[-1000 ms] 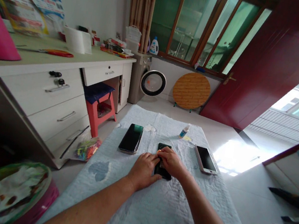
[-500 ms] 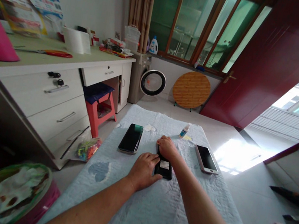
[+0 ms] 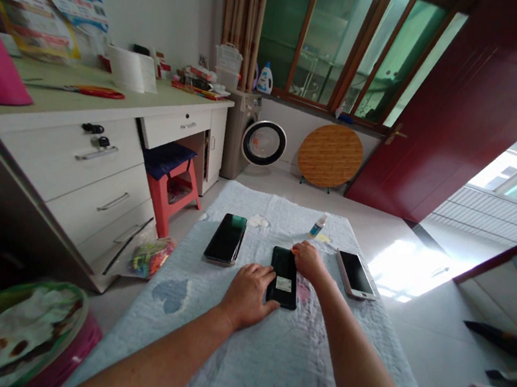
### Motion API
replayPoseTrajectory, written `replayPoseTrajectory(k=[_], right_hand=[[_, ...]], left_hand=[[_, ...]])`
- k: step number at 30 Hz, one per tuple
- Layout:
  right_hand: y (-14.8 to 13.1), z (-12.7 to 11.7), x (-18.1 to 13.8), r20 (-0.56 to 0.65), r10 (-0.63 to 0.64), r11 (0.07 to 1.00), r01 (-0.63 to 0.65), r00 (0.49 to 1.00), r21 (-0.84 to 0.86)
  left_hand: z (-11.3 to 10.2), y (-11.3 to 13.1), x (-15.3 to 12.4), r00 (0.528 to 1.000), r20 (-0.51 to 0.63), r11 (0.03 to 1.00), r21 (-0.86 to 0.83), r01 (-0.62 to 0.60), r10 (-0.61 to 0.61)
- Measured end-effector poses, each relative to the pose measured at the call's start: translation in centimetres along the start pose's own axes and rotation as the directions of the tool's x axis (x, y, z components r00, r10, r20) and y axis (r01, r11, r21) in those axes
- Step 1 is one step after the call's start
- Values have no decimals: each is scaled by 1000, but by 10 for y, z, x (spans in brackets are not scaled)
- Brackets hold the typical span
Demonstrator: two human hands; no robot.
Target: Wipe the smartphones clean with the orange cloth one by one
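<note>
A black phone (image 3: 283, 276) with a white sticker lies face down on the light blue cloth (image 3: 270, 365). My left hand (image 3: 248, 295) rests on the cloth with its fingers pressed against the phone's left lower edge. My right hand (image 3: 309, 260) sits at the phone's upper right corner, fingers curled in; whether it holds anything I cannot make out. A dark phone (image 3: 226, 238) lies to the left, a pink-edged phone (image 3: 355, 275) to the right. A small blue-capped bottle (image 3: 317, 226) lies beyond them.
A white desk with drawers (image 3: 98, 155) runs along the left, a red stool (image 3: 172, 183) beneath it. A green-and-pink bin (image 3: 14, 338) sits at lower left. Farther off stand a washing machine (image 3: 260, 138), a round wooden tabletop (image 3: 330, 156) and a red door (image 3: 472, 110).
My right hand slid from over the middle of the black phone up its length and then off to its upper right corner, uncovering the phone's back. My left hand stayed put.
</note>
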State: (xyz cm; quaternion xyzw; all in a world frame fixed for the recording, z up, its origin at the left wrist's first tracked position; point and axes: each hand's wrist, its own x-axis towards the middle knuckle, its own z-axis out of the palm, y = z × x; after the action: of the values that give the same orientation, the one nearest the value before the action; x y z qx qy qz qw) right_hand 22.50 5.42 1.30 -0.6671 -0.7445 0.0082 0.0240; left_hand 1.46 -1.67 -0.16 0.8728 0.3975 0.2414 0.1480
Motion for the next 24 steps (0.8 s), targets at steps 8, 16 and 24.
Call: replayPoseTrajectory(k=[8, 16, 24], right_hand=[[-2, 10, -20, -79, 31, 996, -24, 996, 89], [-36, -1, -45, -129, -241, 962, 255, 962, 101], [-47, -6, -44, -100, -291, 948, 301, 951, 103]], left_hand=[[0, -1, 0, 1000, 24, 1000, 0, -21, 21], [-2, 0, 1, 999, 45, 1000, -6, -13, 13], [-5, 2, 1, 998, 53, 1000, -3, -21, 21]])
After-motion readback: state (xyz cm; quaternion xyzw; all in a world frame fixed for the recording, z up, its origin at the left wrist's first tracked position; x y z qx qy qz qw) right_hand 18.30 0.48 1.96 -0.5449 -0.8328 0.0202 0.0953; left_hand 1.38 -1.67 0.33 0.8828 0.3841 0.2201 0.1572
